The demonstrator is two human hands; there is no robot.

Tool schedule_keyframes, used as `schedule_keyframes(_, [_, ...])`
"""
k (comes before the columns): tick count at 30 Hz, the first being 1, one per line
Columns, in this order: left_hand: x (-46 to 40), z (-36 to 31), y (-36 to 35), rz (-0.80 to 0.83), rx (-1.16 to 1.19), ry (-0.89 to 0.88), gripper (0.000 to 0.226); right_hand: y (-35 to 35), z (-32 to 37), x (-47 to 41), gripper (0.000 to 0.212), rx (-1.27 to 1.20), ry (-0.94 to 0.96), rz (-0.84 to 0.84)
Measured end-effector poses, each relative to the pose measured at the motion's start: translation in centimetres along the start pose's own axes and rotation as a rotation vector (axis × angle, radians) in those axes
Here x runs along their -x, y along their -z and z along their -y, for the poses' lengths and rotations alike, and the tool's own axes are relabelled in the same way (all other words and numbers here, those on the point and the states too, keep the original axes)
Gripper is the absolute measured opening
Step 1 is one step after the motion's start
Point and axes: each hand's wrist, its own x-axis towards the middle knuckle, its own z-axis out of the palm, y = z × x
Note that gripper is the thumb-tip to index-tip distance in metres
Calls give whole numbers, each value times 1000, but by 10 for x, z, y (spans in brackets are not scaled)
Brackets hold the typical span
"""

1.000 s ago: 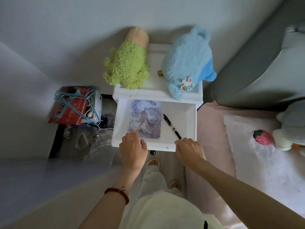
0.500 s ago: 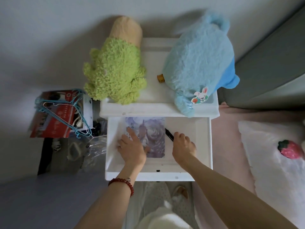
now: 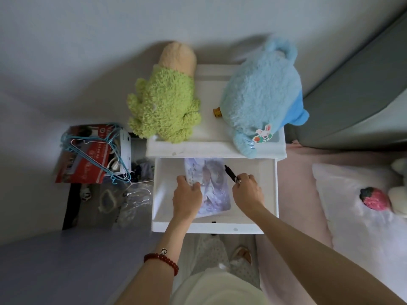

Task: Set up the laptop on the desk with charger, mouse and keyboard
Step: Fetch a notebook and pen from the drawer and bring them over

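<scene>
Looking down at a white nightstand (image 3: 215, 148) set against a pale wall (image 3: 88, 40), its drawer (image 3: 160, 223) pulled open at 6 o'clock of the top. Inside the drawer, left hand (image 3: 187, 198) with fingers curled, gripping the left edge of an illustrated booklet (image 3: 214, 190) and tilting it up; right hand (image 3: 247, 192) at 3 o'clock of the booklet, fingertips pinching the near end of a black pen (image 3: 230, 173). On the nightstand top, a green plush toy (image 3: 165, 111) at 10 o'clock and a blue plush toy (image 3: 262, 95) at 2 o'clock, a small amber object (image 3: 217, 112) between them. At 9 o'clock of the drawer, a red box (image 3: 88, 161) with blue hangers (image 3: 97, 155) lying on it, clear plastic wrap (image 3: 136, 197) just below. At 3 o'clock, a pink bed (image 3: 297, 194) with a white pillow (image 3: 352, 227) bearing a strawberry toy (image 3: 373, 198); grey headboard (image 3: 352, 95) beyond. Red bead bracelet (image 3: 161, 259) on the left wrist. No laptop, charger, mouse or keyboard in view
</scene>
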Motion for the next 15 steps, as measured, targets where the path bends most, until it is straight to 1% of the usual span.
schedule_keyframes(2, [9, -8, 5, 40, 43, 73, 13, 12, -1, 11, 27, -74, 48, 24])
schedule_keyframes(4, [18, -14, 12, 74, 96, 152, 17, 25, -1, 26, 30, -171, 99, 73])
schedule_keyframes(7, [32, -21, 28, 110, 240, 230, 26, 40, 2, 47, 36, -187, 221, 135])
schedule_keyframes(9, [47, -24, 38, 130, 353, 254, 28, 48, 6, 62, 36, -200, 292, 149])
schedule_keyframes(12, [84, -25, 51, 199, 589, 260, 22, 57, 15, 91, 29, -240, 393, 159])
schedule_keyframes(15, [120, -27, 54, 236, 769, 221, 24, 61, 24, 115, 22, -261, 500, 97])
